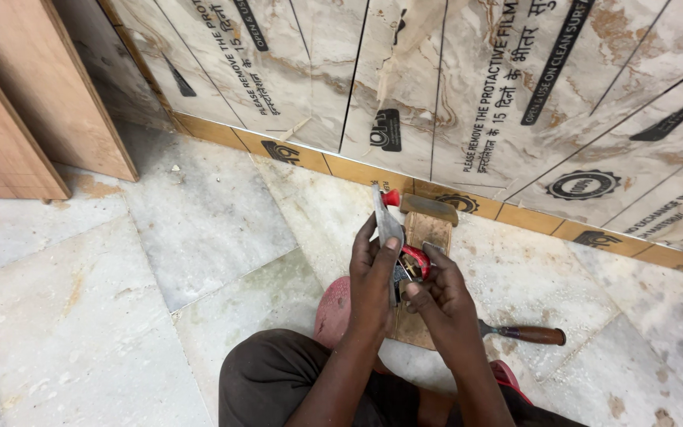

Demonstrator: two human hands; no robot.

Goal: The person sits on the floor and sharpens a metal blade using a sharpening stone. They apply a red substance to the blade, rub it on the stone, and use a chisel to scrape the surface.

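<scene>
- Hands meet over a plane (423,237), a wooden-bodied tool with red fittings lying on the marble floor (199,237) just in front of the person's knees.
- Left hand (373,277) is closed around a flat metal blade (385,220), thumb and fingers pinching its lower part; the blade stands nearly upright, its top end rising just beside the plane's red knob (391,198).
- Right hand (440,296) is curled, fingertips pressed together on the red metal part at the plane's middle (what exactly they nip is too small to tell), and it touches the left hand.
- Plane's far end, a dull metal plate, lies close to the yellow-edged strip at the foot of the panels (515,103).
- Chisel (527,334) with a dark wooden handle lies on the floor just right of the plane, partly hidden under the right wrist.
- Panels, marble-patterned and covered in printed film, lean along the wall beyond the plane.
- Plywood boards (33,103) stand well to the left of the plane, propped against the same wall.
- Red rounded thing (332,312) shows on the near left of the plane, partly covered by the left forearm (I cannot tell what it is).
- Sawdust and pale chips are scattered over the floor to the right of the plane.
</scene>
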